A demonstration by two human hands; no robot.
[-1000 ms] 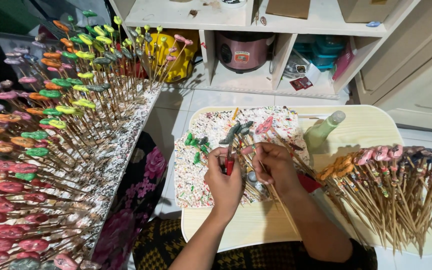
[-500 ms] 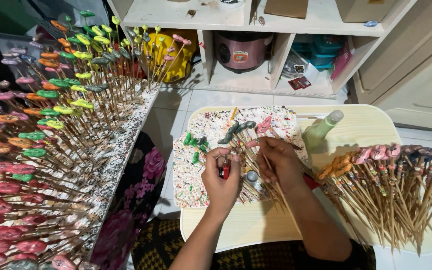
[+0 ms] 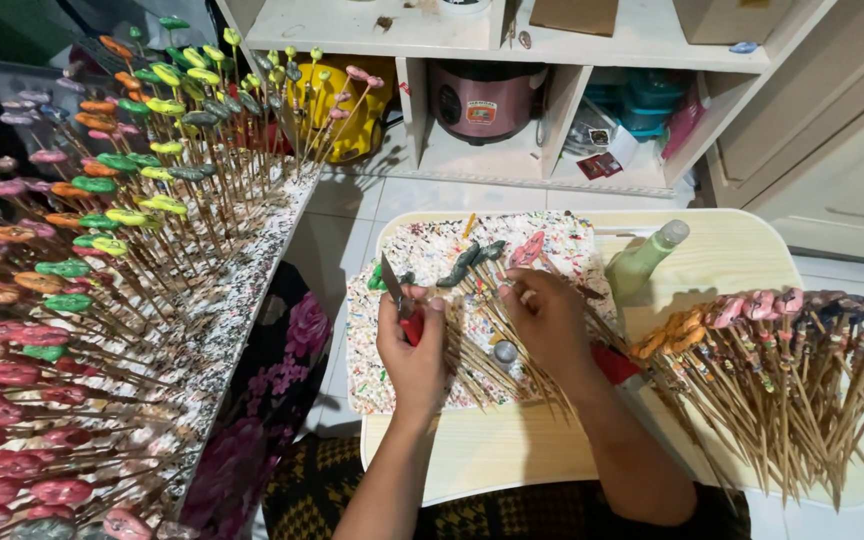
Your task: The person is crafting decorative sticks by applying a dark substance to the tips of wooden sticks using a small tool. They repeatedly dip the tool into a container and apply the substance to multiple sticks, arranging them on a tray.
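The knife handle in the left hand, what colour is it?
Red; the knife handle shows under the left hand in the head view.

- Left hand (image 3: 414, 345), gripping the red-handled knife (image 3: 400, 300), now higher with the blade raised clear.
- Right hand (image 3: 542, 320) now lower over the bamboo sticks (image 3: 482, 340).
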